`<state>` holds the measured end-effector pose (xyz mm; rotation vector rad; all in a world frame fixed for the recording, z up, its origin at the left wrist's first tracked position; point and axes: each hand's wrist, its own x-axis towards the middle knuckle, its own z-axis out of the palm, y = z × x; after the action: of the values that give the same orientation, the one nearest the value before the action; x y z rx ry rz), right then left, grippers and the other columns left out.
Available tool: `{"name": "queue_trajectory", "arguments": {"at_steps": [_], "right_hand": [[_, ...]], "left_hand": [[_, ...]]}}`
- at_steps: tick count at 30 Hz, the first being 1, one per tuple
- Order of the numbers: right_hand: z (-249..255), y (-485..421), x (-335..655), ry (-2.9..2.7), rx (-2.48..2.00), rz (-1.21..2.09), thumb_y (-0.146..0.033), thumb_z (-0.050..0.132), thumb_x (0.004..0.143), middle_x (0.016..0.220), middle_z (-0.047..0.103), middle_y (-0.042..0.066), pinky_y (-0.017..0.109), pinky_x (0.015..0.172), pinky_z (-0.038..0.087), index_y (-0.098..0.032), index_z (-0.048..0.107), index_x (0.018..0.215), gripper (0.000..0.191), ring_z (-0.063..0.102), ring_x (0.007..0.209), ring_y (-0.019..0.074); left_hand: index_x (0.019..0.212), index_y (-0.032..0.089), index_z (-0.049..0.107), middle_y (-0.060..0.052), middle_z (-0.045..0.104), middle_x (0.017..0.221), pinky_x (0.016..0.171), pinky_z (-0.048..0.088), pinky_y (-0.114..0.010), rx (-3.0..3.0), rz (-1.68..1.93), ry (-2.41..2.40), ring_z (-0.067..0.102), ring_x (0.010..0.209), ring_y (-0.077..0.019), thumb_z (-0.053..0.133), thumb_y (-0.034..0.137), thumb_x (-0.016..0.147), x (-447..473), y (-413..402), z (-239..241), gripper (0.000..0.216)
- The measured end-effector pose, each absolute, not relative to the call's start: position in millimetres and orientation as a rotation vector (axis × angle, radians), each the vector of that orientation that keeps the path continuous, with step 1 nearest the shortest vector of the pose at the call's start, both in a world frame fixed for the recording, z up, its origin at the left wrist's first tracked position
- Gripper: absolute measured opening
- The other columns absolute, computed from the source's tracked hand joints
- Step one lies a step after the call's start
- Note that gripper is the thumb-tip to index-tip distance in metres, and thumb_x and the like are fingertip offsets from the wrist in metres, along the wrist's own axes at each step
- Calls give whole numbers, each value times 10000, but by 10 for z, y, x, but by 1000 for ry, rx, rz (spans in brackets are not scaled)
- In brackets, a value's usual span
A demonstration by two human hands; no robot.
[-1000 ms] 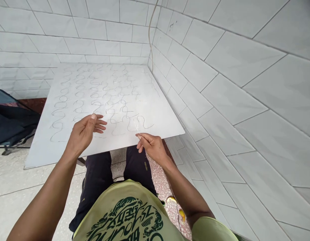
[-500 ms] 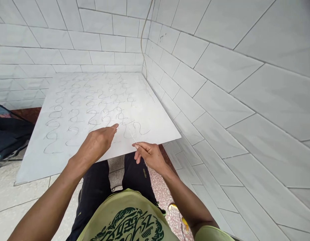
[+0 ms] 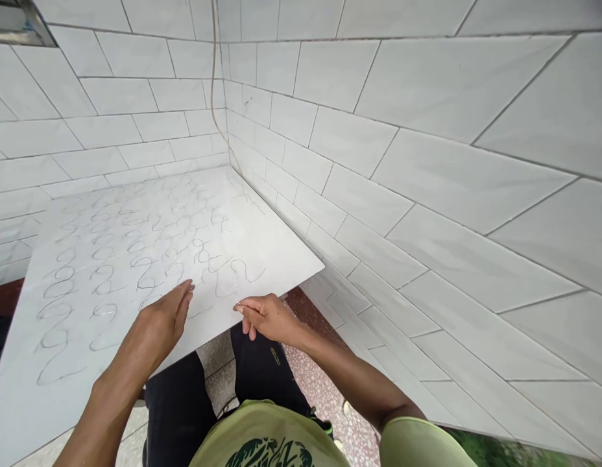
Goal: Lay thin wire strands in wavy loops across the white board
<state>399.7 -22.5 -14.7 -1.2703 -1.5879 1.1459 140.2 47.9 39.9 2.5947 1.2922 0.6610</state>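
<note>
A large white board (image 3: 262,240) lies in front of me, covered with rows of thin wavy wires (image 3: 135,259). My left hand (image 3: 162,319) rests flat on the board near its front edge, fingers stretched out and together, close to a wire loop. My right hand (image 3: 264,316) is at the board's front edge, its thumb and fingers pinched together on something too thin to make out. The two hands are a short distance apart.
White tiled walls (image 3: 427,194) close in on the right and behind the board, meeting in a corner. A thin cord (image 3: 214,97) hangs down that corner. My dark trousers (image 3: 262,370) and a speckled floor (image 3: 330,395) show below the board.
The view has swung right and up. My left hand turned from palm-up with curled fingers to lying flat on the board. My right hand stayed pinched at the front edge.
</note>
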Motion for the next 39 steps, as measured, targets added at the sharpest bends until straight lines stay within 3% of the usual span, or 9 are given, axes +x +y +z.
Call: {"name": "queue_trajectory", "arguments": {"at_steps": [3, 8, 15, 25, 30, 33, 36, 39], "right_hand": [[-116, 29, 4241, -1534, -1280, 1110, -442, 529, 1038, 694, 729, -3, 201, 505, 440, -176, 699, 866, 360, 632, 491, 99], [117, 919, 4898, -1406, -1495, 898, -244, 541, 1012, 656, 720, -3, 210, 550, 489, -145, 713, 1008, 199, 649, 471, 110], [351, 2145, 5494, -1307, -1840, 873, -169, 583, 1013, 608, 693, 55, 272, 636, 570, -89, 654, 910, 149, 639, 467, 130], [296, 2787, 5599, -1385, -2154, 865, -97, 577, 990, 564, 661, 62, 310, 635, 586, -21, 632, 1002, 94, 643, 504, 167], [306, 2749, 5548, -1502, -2299, 690, -115, 583, 985, 705, 712, 127, 334, 701, 577, -31, 644, 1031, 114, 692, 620, 204], [331, 2631, 5515, -1590, -2365, 507, -151, 576, 997, 911, 731, 215, 374, 846, 547, -28, 657, 1063, 161, 728, 889, 281], [341, 2426, 5443, -1698, -2372, 321, -181, 513, 1031, 1173, 684, 285, 402, 982, 471, -24, 651, 1145, 238, 646, 1163, 337], [298, 2113, 5290, -1843, -2327, 260, -246, 460, 1059, 1245, 667, 275, 397, 977, 455, -47, 663, 1161, 302, 621, 1195, 342]], "left_hand": [[1538, 248, 446, -139, 669, 1393, 926, 614, -504, 2587, 864, 1398, 677, 1221, -349, 463, 496, 1038, 1491, 345, 526, 558], [1515, 349, 458, -94, 696, 1288, 885, 639, -499, 2546, 1124, 1415, 694, 1152, -313, 514, 316, 1034, 1498, 50, 154, 486], [1600, 385, 330, -110, 650, 1297, 1034, 576, -587, 2554, 1099, 1265, 671, 1175, -309, 536, 118, 984, 1443, -76, -743, 702], [1635, 397, 249, -117, 673, 1234, 972, 605, -620, 2595, 1104, 1346, 692, 1120, -328, 547, 89, 964, 1427, -15, -958, 796], [1618, 374, 284, -125, 669, 1236, 972, 601, -617, 2591, 1095, 1374, 687, 1123, -331, 518, 104, 971, 1444, -15, -946, 739], [1607, 352, 292, -130, 658, 1251, 981, 590, -612, 2597, 1089, 1391, 675, 1139, -328, 511, 112, 975, 1447, -16, -943, 710], [1589, 343, 308, -131, 648, 1264, 988, 586, -598, 2596, 1088, 1400, 668, 1149, -321, 506, 116, 978, 1447, -17, -948, 682], [1554, 315, 354, -131, 648, 1252, 1004, 578, -575, 2589, 1086, 1397, 660, 1156, -312, 508, 104, 972, 1453, -19, -955, 639]]}}
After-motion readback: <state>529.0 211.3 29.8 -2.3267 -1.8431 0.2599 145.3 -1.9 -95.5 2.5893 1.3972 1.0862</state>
